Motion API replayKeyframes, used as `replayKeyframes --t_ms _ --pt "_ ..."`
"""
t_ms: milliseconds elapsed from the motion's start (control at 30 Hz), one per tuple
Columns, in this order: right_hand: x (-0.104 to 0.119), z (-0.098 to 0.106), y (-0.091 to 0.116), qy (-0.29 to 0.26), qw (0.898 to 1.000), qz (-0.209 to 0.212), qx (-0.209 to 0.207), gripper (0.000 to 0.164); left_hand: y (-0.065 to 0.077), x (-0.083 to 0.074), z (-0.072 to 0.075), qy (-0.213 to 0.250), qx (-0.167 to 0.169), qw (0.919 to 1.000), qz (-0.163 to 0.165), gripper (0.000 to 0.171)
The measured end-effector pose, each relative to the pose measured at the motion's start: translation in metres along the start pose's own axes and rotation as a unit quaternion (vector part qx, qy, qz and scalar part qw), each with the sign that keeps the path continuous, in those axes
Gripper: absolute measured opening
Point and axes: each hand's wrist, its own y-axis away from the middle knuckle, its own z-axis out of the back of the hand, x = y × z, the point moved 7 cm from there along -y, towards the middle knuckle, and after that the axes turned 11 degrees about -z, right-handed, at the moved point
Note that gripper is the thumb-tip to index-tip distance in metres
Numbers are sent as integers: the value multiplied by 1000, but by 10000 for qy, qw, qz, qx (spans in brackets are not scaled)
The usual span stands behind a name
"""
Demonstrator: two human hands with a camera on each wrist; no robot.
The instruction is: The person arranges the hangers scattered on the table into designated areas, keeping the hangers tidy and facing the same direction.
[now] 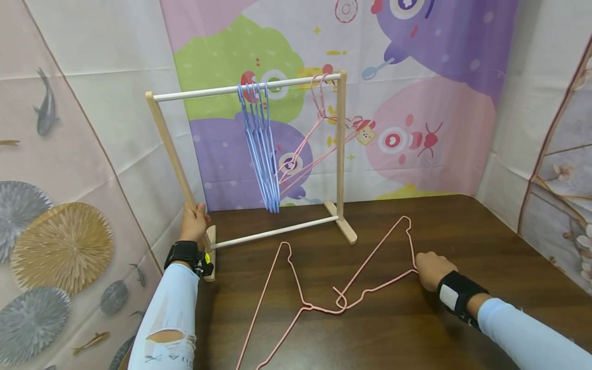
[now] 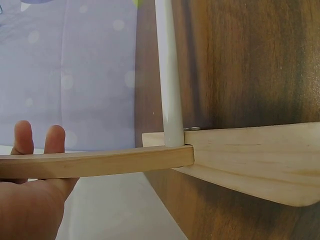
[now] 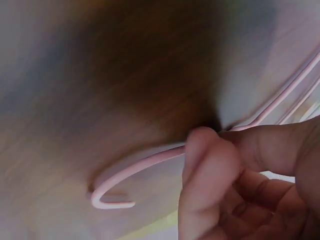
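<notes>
My left hand [image 1: 193, 222] holds the left wooden post [image 1: 172, 149] of a hanging rack, low down. In the left wrist view, two fingertips [image 2: 55, 139] show past the post. On the right, my right hand [image 1: 436, 271] pinches a pink clothes hanger [image 1: 393, 281] over the brown table. Its hook [image 3: 135, 166] pokes out beyond the fingers in the right wrist view. A second pink hanger [image 1: 312, 307] lies nearer the front, its hook overlapping the far corner of the pinched one.
Several blue hangers [image 1: 261, 149] hang bunched at the middle of the rack's white rail [image 1: 203, 93]. Pink hangers [image 1: 319, 115] hang at its right end. A lower white bar [image 1: 277, 234] joins the wooden feet [image 1: 344, 226]. A patterned cloth [image 1: 425, 169] stands behind.
</notes>
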Motion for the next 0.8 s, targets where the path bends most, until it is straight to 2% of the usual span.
replayKeyframes --t_ms 200,333,633,800 --pt "-16 3 -9 146 9999 17 -73 14 0 2 -1 14 -14 10000 55 29" --pt "-22 7 -14 225 9992 40 -317 15 -1 1 -1 11 -25 10000 18 28" --pt "-36 6 -31 52 9983 -16 -585 18 -2 1 0 -97 -15 9999 -62 28" --pt "-35 7 -28 -272 9977 -548 -304 16 -2 2 0 40 -58 10000 -9 27"
